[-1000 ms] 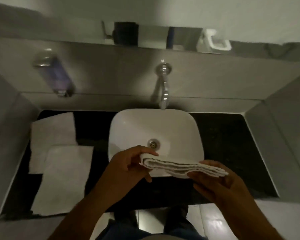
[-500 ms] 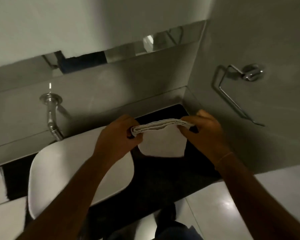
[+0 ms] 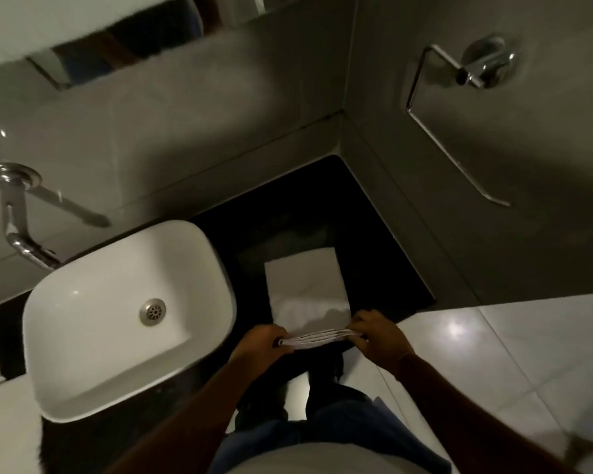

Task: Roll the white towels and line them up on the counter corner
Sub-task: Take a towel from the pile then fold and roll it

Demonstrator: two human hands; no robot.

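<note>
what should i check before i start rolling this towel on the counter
1. Both hands on the towel: ok. Left hand and right hand each pinch one end of the folded edge of the white towel.
2. Grip even on both ends: ok, the held edge looks level.
3. Towel laid flat: mostly ok. The far part lies flat on the black counter; slight ripples show near the hands.
4. Room ahead to roll toward the corner: ok, bare counter lies beyond the far edge.
5. Clear of the sink: ok, a strip of counter separates them.
6. Layers aligned inside the fold: cannot tell, too dim.
</note>
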